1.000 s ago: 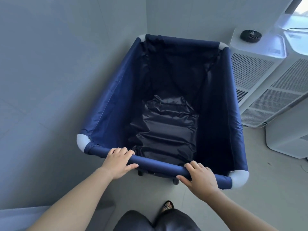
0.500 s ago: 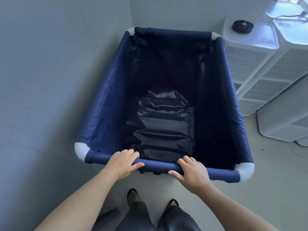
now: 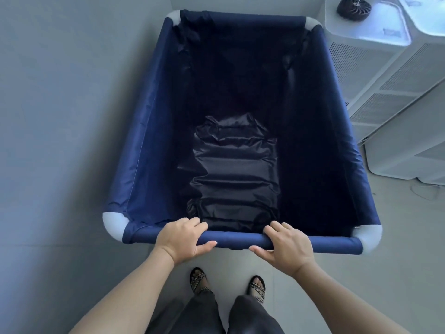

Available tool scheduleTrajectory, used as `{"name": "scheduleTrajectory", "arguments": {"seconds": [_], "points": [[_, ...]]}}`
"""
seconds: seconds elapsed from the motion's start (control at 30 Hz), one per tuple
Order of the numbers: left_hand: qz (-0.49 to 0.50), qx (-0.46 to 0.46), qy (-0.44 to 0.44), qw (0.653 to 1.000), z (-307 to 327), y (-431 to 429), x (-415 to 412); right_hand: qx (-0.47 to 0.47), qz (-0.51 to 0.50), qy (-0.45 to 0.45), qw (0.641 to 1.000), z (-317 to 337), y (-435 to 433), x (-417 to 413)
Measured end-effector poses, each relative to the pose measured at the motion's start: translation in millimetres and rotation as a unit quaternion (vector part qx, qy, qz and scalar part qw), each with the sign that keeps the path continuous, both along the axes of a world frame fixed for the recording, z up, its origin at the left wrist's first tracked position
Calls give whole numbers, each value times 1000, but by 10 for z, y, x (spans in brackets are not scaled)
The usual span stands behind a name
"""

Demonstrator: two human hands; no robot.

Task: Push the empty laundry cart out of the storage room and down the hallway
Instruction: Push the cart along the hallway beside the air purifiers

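Navy fabric laundry cart (image 3: 149, 141) stands on the grey floor (image 3: 397, 273), its left side just beside the grey wall (image 3: 60, 116) and its far end near the corner where that wall meets the back wall. Cart is empty: only a crumpled dark liner (image 3: 233, 179) on the bottom. White rounded fittings show at all four top corners; the near-left fitting (image 3: 114, 222) and near-right fitting (image 3: 369, 237) cap the ends of the near rail (image 3: 236, 239), which is sleeved in navy cloth. Left hand (image 3: 179, 238) grips the near rail left of its middle, fingers curled over the top, thumb pointing right along the near side. Right hand (image 3: 287, 244) grips the same rail right of its middle, fingers over the top, thumb pointing left under the rail. The hands are apart, with bare rail between them. Both forearms are bare and reach in from the bottom edge. Below the rail, two feet in black patterned sandals (image 3: 198, 279) stand on the floor, with dark trousers (image 3: 250, 317) above them. Along the floor's right side, white vented units (image 3: 375, 75) stand just beside the cart's far-right corner; touching or not, cannot tell. A black round ribbed object (image 3: 354, 8) sits on top of the nearest unit. A thin cable (image 3: 423, 191) lies on the floor near the units' base.
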State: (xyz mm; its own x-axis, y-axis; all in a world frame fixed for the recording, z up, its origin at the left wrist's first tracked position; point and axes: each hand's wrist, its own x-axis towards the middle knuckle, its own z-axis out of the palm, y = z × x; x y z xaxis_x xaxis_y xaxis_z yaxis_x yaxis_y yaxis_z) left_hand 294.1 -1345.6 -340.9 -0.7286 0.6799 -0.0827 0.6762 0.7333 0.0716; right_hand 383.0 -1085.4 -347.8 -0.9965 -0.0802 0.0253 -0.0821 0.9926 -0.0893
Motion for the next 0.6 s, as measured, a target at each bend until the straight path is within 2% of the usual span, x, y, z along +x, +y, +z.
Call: {"name": "scheduleTrajectory", "arguments": {"seconds": [0.13,0.4,0.6], "points": [[10,8,-54,998,-12,-90,-243,-6,-10,-9,1000,-3,-90,-215],[15,-62,-124,990,-29,-199,-684,-8,-9,-51,999,-11,-195,-546],[-1,-81,-135,987,-36,-384,-876,-13,-25,-70,997,-29,-400,-640]]}}
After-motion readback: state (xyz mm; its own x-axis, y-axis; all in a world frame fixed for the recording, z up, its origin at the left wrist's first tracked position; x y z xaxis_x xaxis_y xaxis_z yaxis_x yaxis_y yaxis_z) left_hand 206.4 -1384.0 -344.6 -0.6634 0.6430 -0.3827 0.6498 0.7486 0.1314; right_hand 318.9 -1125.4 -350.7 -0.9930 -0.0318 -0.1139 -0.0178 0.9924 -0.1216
